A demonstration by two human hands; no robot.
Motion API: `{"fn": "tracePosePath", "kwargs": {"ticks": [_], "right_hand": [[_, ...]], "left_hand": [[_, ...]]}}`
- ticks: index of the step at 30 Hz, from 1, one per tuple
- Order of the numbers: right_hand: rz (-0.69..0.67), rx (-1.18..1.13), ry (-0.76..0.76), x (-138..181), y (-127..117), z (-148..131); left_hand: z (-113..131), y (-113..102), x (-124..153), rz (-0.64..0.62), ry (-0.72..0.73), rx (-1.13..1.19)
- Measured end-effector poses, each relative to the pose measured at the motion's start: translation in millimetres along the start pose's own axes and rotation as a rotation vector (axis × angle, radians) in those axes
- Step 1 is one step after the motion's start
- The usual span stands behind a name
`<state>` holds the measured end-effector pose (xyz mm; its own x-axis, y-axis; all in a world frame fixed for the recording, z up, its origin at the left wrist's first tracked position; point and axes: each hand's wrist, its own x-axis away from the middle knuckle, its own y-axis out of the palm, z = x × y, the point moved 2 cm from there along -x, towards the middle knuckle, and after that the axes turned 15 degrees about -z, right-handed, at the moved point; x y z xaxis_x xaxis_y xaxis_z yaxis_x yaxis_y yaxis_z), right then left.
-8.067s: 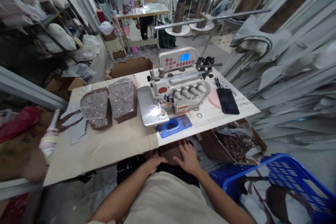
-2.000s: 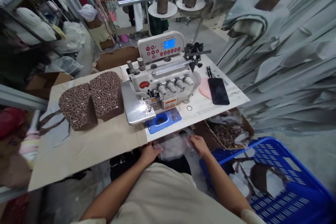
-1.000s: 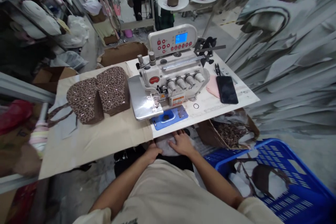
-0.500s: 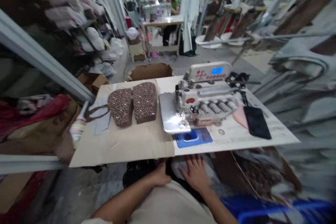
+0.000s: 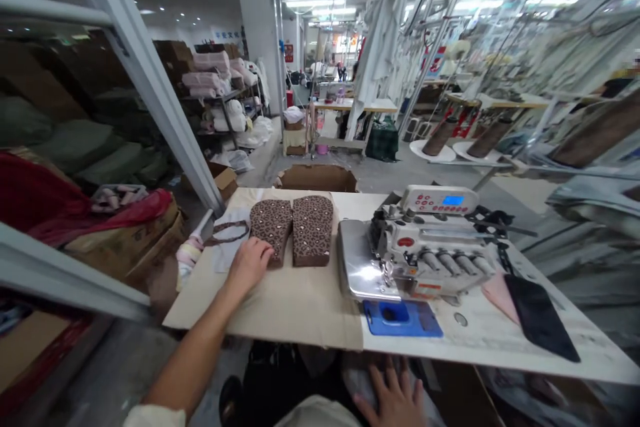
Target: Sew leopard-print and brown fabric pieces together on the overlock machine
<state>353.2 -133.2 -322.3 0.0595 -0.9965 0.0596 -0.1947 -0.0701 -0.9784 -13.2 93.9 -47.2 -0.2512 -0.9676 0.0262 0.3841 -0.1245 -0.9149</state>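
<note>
Two thick stacks of brown leopard-print fabric pieces lie side by side on the table, the left stack (image 5: 271, 217) and the right stack (image 5: 313, 230). My left hand (image 5: 250, 263) is at the near left corner of the left stack, its fingers bent and close together on the fabric edge. How many layers it grips is hidden. Below the table's front edge, my right hand (image 5: 395, 393) lies open with fingers spread over pale material near my lap. An overlock sewing machine (image 5: 430, 247) stands to the right of the stacks, its display lit blue.
A brown fabric loop (image 5: 227, 233) lies on pale sheets left of the stacks. A blue plate (image 5: 403, 319) is in front of the machine, and a black phone (image 5: 540, 317) sits far right on pink cloth. Behind the table is an open cardboard box (image 5: 317, 179); a metal post (image 5: 150, 80) rises at left.
My left hand has moved from my lap up and left to the left fabric stack. The right hand stays low and spread. The view has tilted upward and shifted left.
</note>
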Motion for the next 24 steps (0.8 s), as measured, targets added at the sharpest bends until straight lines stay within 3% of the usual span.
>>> {"fn": "tracePosePath", "kwargs": {"ticks": [3, 7, 8, 10, 12, 14, 16, 17, 18, 19, 20, 22, 24], "right_hand": [[-0.019, -0.133, -0.206, -8, -27, -16], [-0.005, -0.390, -0.619, -24, -87, -67], [0.033, -0.431, -0.679, -29, -101, -82], [0.153, -0.498, -0.659, -42, -126, -110], [0.271, -0.535, -0.578, -56, -142, -134], [0.317, -0.526, -0.524, -70, -154, -156], [0.206, -0.468, -0.631, -84, -164, -174], [0.110, -0.434, -0.724, -92, -170, -181], [0.015, -0.403, -0.811, -101, -177, -186], [-0.067, -0.390, -0.892, -111, -185, -189], [-0.075, -0.412, -0.837, -123, -194, -187], [0.095, -0.434, -0.638, -146, -212, -178], [0.251, -0.442, -0.579, -159, -223, -169]], "left_hand": [[-11, 1, -19, -0.050, -0.076, -0.112], [-6, -2, -31, -0.015, -0.105, -0.083], [-2, -3, -30, -0.004, -0.115, -0.067], [10, -4, -20, -0.018, -0.098, -0.028], [25, -3, 4, -0.142, 0.064, 0.083], [39, -4, 38, -0.420, 0.421, 0.325], [42, -10, 73, -0.694, 0.646, 0.480], [38, -14, 86, -0.733, 0.678, 0.523], [32, -19, 93, -0.702, 0.660, 0.537], [24, -23, 96, -0.594, 0.597, 0.524], [14, -26, 95, -0.438, 0.506, 0.477], [-6, -26, 87, -0.123, 0.313, 0.299], [-23, -15, 78, 0.047, 0.219, 0.105]]}}
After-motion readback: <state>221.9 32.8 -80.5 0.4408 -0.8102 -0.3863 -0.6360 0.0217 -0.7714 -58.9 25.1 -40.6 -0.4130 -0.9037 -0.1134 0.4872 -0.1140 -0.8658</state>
